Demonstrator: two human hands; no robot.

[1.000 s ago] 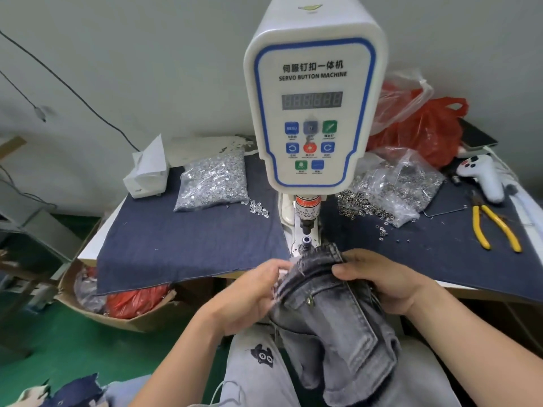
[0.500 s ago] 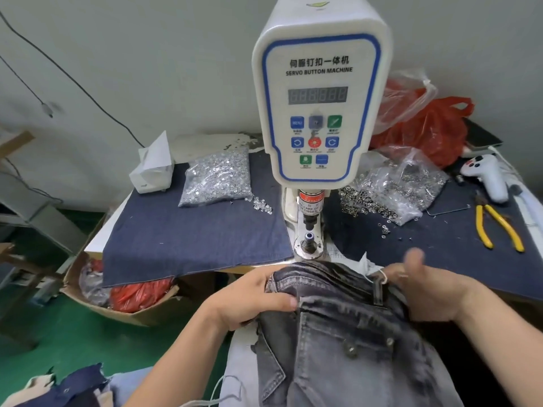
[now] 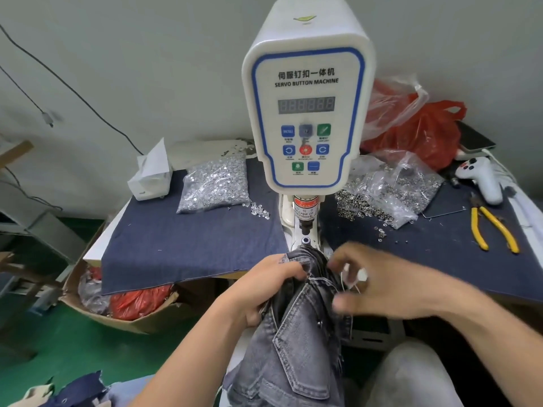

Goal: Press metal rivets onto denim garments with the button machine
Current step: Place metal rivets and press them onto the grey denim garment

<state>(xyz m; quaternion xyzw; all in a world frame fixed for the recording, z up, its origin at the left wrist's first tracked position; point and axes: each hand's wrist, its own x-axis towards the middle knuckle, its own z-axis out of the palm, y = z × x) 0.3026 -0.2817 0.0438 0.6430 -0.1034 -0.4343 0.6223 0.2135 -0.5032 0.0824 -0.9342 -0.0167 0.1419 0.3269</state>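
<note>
The button machine (image 3: 307, 113) bears all the readable text. Near the twelve o'clock end of its white front panel stands a line of Chinese characters, "伺服钉扣一体机", and directly under it, toward six o'clock, "SERVO BUTTON MACHINE". Below that a digital display (image 3: 306, 105) shows unlit segments, reading as a row of 8s. A blue key (image 3: 287, 131) at about nine o'clock on the panel reads "MENU"; the small captions under the other keys are too fine to read. The red label (image 3: 305, 207) on the press column carries "CARE OF" and "FINGER", partly legible.

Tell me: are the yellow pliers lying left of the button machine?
No: the yellow pliers lie right of the button machine.
</note>
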